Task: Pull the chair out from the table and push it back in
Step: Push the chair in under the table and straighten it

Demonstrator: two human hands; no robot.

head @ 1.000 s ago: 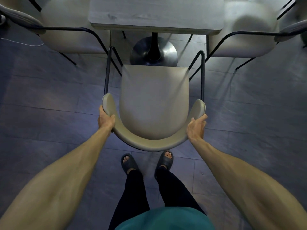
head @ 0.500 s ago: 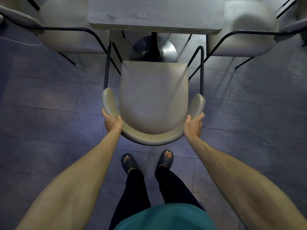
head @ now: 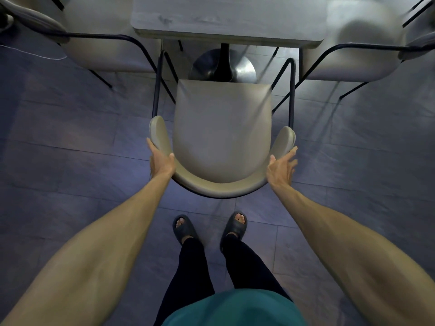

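Note:
A beige chair (head: 221, 128) with a curved backrest and black metal frame stands in front of me, its seat front just short of the grey table (head: 228, 17). My left hand (head: 161, 162) rests on the backrest's left curve, with fingers straight along the outside and the thumb on the top edge. At the right curve, my right hand (head: 280, 170) is blurred, its fingers spread and straight. Its thumb touches the backrest's edge.
The table's round metal pedestal base (head: 223, 67) sits just beyond the seat. Two more beige chairs, the left chair (head: 106, 50) and the right chair (head: 353, 57), flank the table. My feet in dark slippers (head: 209, 228) stand behind the chair on the grey tiled floor.
The chair has slid forward toward the table. Both hands, which gripped the backrest's curves, now have their fingers straightened out, and the right one is spreading.

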